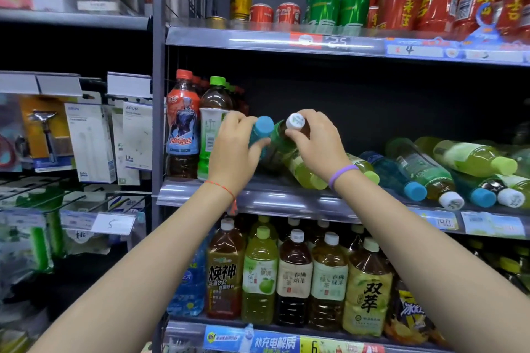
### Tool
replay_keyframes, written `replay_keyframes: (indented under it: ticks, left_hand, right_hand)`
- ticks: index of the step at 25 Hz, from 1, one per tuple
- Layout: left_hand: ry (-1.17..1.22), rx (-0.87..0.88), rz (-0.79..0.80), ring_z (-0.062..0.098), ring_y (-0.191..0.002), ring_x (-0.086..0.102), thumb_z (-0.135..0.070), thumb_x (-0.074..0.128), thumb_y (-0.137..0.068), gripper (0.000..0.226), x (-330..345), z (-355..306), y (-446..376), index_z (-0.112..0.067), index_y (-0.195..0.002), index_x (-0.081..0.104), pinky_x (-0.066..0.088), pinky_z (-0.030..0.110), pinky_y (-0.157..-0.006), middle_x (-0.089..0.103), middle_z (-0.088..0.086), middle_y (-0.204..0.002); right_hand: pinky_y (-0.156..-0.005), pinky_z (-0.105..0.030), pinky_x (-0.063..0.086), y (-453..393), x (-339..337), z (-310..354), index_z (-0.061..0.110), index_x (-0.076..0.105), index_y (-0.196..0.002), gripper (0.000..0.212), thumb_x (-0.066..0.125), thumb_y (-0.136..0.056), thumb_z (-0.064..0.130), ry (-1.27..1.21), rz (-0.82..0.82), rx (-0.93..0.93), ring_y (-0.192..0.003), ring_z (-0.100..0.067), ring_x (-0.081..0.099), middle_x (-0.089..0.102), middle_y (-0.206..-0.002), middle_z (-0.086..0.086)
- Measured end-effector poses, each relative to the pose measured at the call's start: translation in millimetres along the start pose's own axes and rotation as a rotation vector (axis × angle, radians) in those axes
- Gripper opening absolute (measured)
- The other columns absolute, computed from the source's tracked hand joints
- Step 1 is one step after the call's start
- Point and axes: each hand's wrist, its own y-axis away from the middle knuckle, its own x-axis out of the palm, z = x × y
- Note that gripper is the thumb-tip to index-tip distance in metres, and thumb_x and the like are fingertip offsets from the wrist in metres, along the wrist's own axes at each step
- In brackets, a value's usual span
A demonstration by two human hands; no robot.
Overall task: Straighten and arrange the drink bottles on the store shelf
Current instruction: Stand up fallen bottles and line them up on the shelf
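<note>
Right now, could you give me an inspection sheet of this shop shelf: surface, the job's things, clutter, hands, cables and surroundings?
Surface: middle shelf, grey, with price strip along its front edge.
Job's things: blue-capped bottle and white-capped bottle, both tilted and held; red-capped bottle and green-capped bottle upright at left.
Clutter: fallen bottles lying on their sides at right, caps facing out.
Hands: left hand grips the blue-capped bottle; right hand pinches the white-capped bottle by its cap.
Cables: nothing seen.
Surroundings: cans on the shelf above; upright tea bottles below; packaged goods hanging at left.
</note>
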Motion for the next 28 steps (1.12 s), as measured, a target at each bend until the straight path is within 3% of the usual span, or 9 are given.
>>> replay_keyframes:
  ticks: [3,6,11,15,19,22,24,26,28]
  left_hand:
    - [0.193,-0.107,-0.1,0.02,-0.097,0.057,-0.026,0.063,-0.092,0.027,9,-1,-27,-0.009,-0.113,0.062,0.048,0.036,-0.086,0.061,0.004,-0.106]
    - [0.359,-0.271,-0.142,0.018,-0.096,0.058,-0.034,0.056,-0.097,0.03,17,-6,-51,-0.017,-0.122,0.056,0.048,0.038,-0.085,0.063,-0.002,-0.103]
    - [0.306,-0.472,0.014,0.029,-0.108,0.055,-0.033,0.052,-0.098,0.04,41,-5,-79,-0.012,-0.131,0.045,0.04,0.032,-0.085,0.058,0.008,-0.117]
    - [-0.014,-0.386,0.121,0.039,-0.12,0.05,-0.021,0.058,-0.092,0.056,59,6,-66,-0.004,-0.14,0.035,0.043,0.048,-0.099,0.049,0.022,-0.131]
    - [-0.268,-0.288,0.056,0.038,-0.12,0.05,-0.023,0.051,-0.098,0.063,58,7,-56,0.001,-0.148,0.022,0.045,0.045,-0.095,0.045,0.023,-0.135]
    - [-0.389,-0.231,0.02,0.034,-0.117,0.054,-0.025,0.048,-0.099,0.069,56,0,-49,0.004,-0.151,0.014,0.05,0.04,-0.09,0.042,0.022,-0.138]
    - [-0.462,-0.191,0.008,0.032,-0.109,0.058,-0.026,0.049,-0.098,0.071,53,-6,-44,0.005,-0.151,0.013,0.051,0.039,-0.083,0.046,0.022,-0.134]
    - [-0.578,-0.141,-0.022,0.03,-0.1,0.06,-0.029,0.052,-0.095,0.073,50,-9,-41,0.004,-0.15,0.019,0.048,0.038,-0.079,0.053,0.019,-0.125]
    - [-0.707,-0.089,-0.066,0.029,-0.096,0.059,-0.035,0.054,-0.092,0.073,49,-10,-39,0.003,-0.149,0.027,0.045,0.039,-0.079,0.059,0.014,-0.115]
  right_hand:
    - [-0.084,-0.023,0.036,-17,-4,4,0.015,0.056,-0.116,0.024,0.058,-0.097,0.028,-0.188,-0.049,0.105,-0.098,-0.015,0.048,0.048,-0.108,-0.006]
    - [-0.071,-0.021,0.041,-35,-7,7,0.015,0.052,-0.115,0.023,0.052,-0.1,0.033,-0.397,-0.087,0.218,-0.086,-0.008,0.053,0.056,-0.1,0.002]
    - [-0.073,-0.021,0.039,-62,0,3,0.022,0.049,-0.126,0.034,0.047,-0.1,0.045,-0.53,-0.088,0.34,-0.088,-0.002,0.052,0.055,-0.101,0.012]
    - [-0.079,-0.029,0.051,-70,17,-7,0.02,0.049,-0.124,0.044,0.068,-0.09,0.039,-0.448,0.094,0.327,-0.094,-0.014,0.062,0.063,-0.103,0.004]
    - [-0.085,-0.027,0.05,-64,26,-20,0.015,0.042,-0.132,0.069,0.081,-0.079,0.037,-0.356,0.225,0.285,-0.1,-0.015,0.062,0.063,-0.111,0.002]
    - [-0.074,-0.024,0.048,-62,30,-25,0.013,0.05,-0.122,0.058,0.08,-0.08,0.037,-0.242,0.308,0.302,-0.097,-0.016,0.062,0.063,-0.109,0.0]
    - [-0.075,-0.026,0.051,-61,33,-27,0.013,0.057,-0.115,0.048,0.078,-0.081,0.039,-0.228,0.341,0.306,-0.094,-0.017,0.063,0.066,-0.106,-0.002]
    - [-0.076,-0.03,0.054,-60,33,-26,0.012,0.065,-0.107,0.039,0.076,-0.084,0.041,-0.215,0.357,0.309,-0.089,-0.019,0.066,0.07,-0.098,-0.003]
    - [-0.063,-0.027,0.049,-58,31,-26,0.011,0.067,-0.093,0.03,0.073,-0.086,0.04,-0.131,0.379,0.304,-0.076,-0.017,0.063,0.068,-0.084,-0.001]
